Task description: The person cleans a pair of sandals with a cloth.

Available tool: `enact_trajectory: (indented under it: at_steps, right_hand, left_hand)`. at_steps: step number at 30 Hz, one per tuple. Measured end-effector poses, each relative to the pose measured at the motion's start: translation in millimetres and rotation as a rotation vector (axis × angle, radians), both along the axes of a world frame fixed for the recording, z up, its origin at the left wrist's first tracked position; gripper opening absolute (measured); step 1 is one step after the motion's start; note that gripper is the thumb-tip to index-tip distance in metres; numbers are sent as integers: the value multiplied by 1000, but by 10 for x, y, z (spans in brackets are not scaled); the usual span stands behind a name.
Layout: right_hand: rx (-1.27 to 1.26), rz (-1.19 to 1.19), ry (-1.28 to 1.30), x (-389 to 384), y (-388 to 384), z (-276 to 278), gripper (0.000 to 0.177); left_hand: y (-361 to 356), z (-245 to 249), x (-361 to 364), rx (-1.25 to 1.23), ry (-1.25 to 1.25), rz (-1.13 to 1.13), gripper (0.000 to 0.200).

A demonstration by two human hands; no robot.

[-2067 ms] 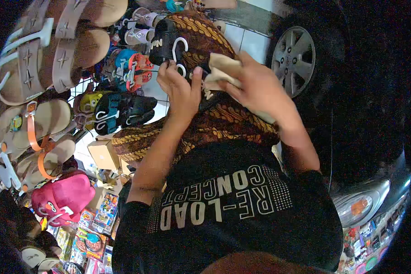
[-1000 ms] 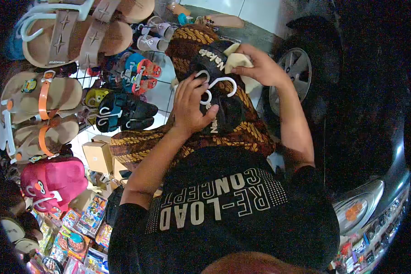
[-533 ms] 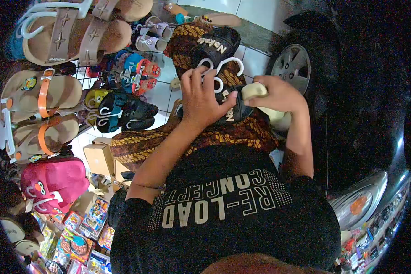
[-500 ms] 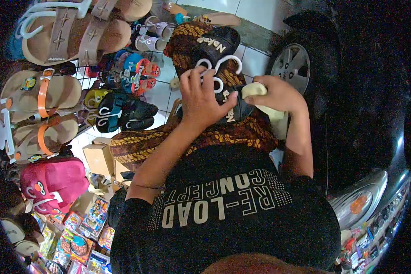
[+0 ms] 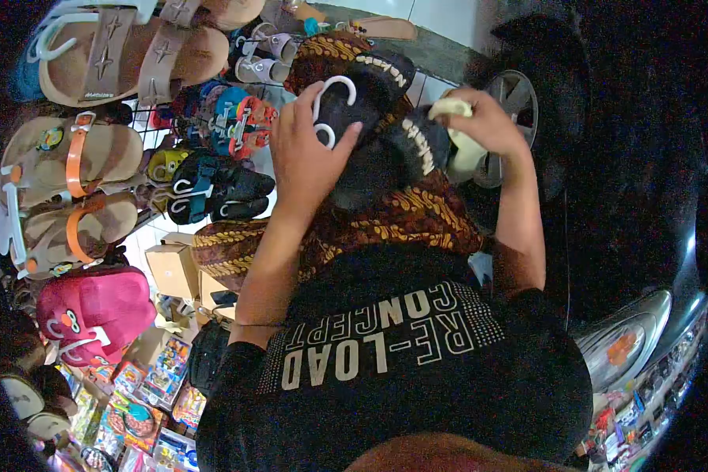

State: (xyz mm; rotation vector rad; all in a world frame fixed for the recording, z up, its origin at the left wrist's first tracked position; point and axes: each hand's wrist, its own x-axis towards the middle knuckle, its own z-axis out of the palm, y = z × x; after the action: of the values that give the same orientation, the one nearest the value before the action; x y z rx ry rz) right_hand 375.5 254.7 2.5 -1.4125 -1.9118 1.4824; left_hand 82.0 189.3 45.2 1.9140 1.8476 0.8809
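Note:
My left hand [image 5: 311, 153] is at the left side of a pair of black sandals, its thumb and fingers closed around the white hanger [image 5: 323, 132] attached to them. Raised pale lettering marks the two dark straps, one at the upper right [image 5: 385, 69] and one lower down [image 5: 421, 145]. To the right, my right hand [image 5: 484, 122] pinches a pale yellow cloth [image 5: 468, 149], which hangs down beside the lower strap. Whether the cloth touches the sandal is hard to tell. Brown and yellow patterned fabric [image 5: 401, 216] covers my lap underneath.
Sandals on hangers [image 5: 110, 157] fill a rack at the left, above a pink bag [image 5: 98, 315]. An open cardboard box [image 5: 169, 267] and colourful packages [image 5: 138, 417] lie lower left. A dark car with its wheel [image 5: 519, 110] and headlight [image 5: 625, 338] stands at the right.
My left hand has shifted left with the hanger, and the sandals have turned and now show more of their dark surface. My right hand has moved up and right with the cloth, off the lettered strap.

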Motion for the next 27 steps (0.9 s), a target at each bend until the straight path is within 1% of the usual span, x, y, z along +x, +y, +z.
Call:
enact_trajectory:
  at_steps: [1, 4, 5, 6, 7, 8, 10, 11, 12, 15, 16, 18, 19, 21, 22, 23, 25, 27]
  right_hand:
    - [-24, -101, -126, 14, 52, -19, 25]
    - [-14, -93, 50, 27, 289, -87, 25]
    - [-22, -117, 8, -31, 314, -132, 25]
    - [-28, -142, -34, -98, 333, -174, 26]
    - [-32, -166, -77, -158, 354, -212, 26]
    - [-67, -155, -93, -207, 357, -265, 30]
    - [173, -189, -123, -302, 291, -318, 33]
    - [293, -204, -138, -328, 251, -333, 35]
    - [299, -259, -192, -343, 212, -259, 34]
    - [644, -428, -332, -272, 138, -97, 32]
    - [742, -417, -290, -295, 98, 213, 32]
    - [675, -423, -207, -341, -57, 664, 36]
    - [642, -426, -164, -384, -146, 801, 38]
    - [601, -176, -151, -527, -340, 982, 38]
    - [579, -54, -147, -608, -400, 1033, 38]
    - [613, 0, -146, -721, -497, 915, 41]
    - [373, 46, -338, -954, -658, 1003, 41]
    - [372, -6, -428, -1087, -718, 862, 40]
  left_hand:
    - [5, -49, -32, -40, 10, 11, 66]
    - [11, -287, -131, -153, -265, 36, 70]
    - [4, -359, -173, -206, -354, 43, 70]
    - [30, -332, -187, -294, -456, -13, 68]
    - [31, -287, -199, -408, -521, -11, 67]
    - [7, -225, -216, -523, -587, -7, 67]
    - [-28, -81, -212, -676, -621, 23, 65]
    - [-49, -44, -213, -715, -591, 48, 64]
    - [-62, -29, -211, -752, -560, 72, 63]
    - [-180, -185, -165, -615, -674, 72, 60]
    - [-202, -162, -135, -625, -728, 93, 59]
    - [-251, -92, -106, -638, -836, 142, 56]
    - [-270, -125, -142, -693, -879, 193, 54]
    - [-301, -290, -237, -804, -967, 291, 51]
    - [-309, -381, -272, -815, -1016, 316, 50]
    - [-305, -477, -307, -827, -1064, 338, 49]
    - [-311, -502, -327, -850, -1154, 379, 46]
    - [-332, -472, -334, -874, -1240, 425, 43]
